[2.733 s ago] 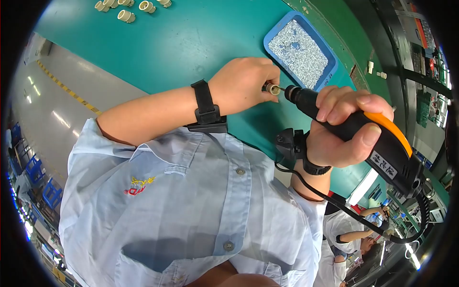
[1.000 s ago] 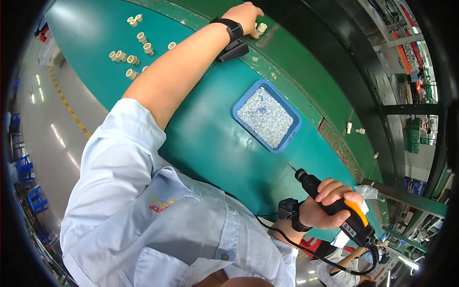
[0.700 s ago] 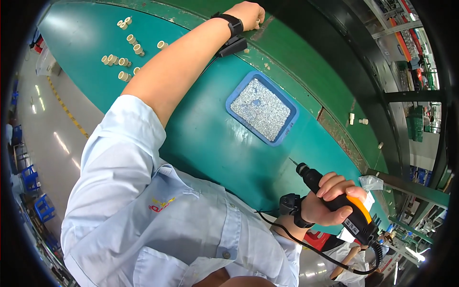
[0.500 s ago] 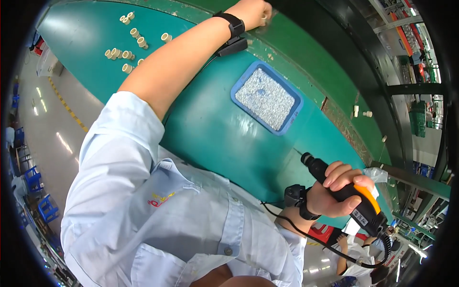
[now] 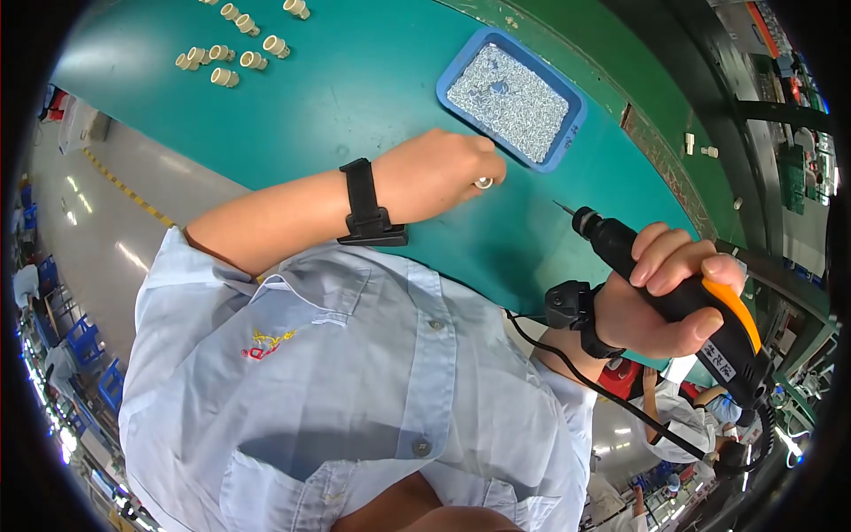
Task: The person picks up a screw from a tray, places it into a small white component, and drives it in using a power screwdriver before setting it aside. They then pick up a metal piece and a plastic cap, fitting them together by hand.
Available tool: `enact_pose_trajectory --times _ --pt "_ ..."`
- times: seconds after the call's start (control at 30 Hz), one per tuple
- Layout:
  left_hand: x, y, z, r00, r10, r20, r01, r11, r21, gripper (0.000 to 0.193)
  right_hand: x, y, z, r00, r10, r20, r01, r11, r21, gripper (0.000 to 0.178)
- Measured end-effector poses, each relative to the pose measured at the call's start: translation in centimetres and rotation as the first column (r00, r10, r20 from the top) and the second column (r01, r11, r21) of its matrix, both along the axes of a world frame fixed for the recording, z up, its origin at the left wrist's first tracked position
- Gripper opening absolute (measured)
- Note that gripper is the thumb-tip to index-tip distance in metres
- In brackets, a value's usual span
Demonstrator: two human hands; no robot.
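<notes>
In my right hand (image 5: 660, 297) is a black-and-orange electric screwdriver (image 5: 620, 244). My fingers wrap its body, and its thin bit points up and left over the green mat. My left hand (image 5: 439, 173) is closed, fingers curled down, just below the near edge of a blue tray (image 5: 449, 78). A shiny round band shows at its fingers; anything pinched inside is hidden. Many small silvery pieces that look like screws (image 5: 505, 97) fill the tray. Several cream-coloured cylindrical fittings (image 5: 253, 60) lie at the mat's far left, away from both hands.
The green mat (image 5: 355, 106) covers the bench. Beyond it runs a darker green strip with a few cream fittings (image 5: 690, 144) at the right. The screwdriver's black cable (image 5: 567, 363) loops across my right forearm. Another person (image 5: 678, 417) is at the lower right.
My left hand has come back from the far side of the bench to near the tray. My right hand still holds the screwdriver, and the view has shifted.
</notes>
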State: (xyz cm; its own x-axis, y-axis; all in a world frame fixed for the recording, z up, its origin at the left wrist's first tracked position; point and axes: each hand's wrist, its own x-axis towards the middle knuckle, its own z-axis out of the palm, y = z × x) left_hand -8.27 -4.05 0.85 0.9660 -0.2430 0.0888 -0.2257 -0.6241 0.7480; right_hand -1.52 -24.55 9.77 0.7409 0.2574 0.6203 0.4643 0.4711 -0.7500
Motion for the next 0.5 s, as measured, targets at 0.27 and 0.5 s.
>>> enact_pose_trajectory --times 0.27,0.5 --pt "3.2 1.4 2.5 0.999 0.024 0.035 -0.022 0.998 -0.058 0.015 -0.1 -0.7 -0.4 0.999 -0.032 -0.001 0.032 0.999 -0.013 0.041" --pt "9.3 2.6 0.1 0.998 -0.030 -0.061 0.046 0.961 0.274 0.016 0.0 -1.2 -1.0 0.999 0.024 0.029 -0.025 1.000 0.002 0.047"
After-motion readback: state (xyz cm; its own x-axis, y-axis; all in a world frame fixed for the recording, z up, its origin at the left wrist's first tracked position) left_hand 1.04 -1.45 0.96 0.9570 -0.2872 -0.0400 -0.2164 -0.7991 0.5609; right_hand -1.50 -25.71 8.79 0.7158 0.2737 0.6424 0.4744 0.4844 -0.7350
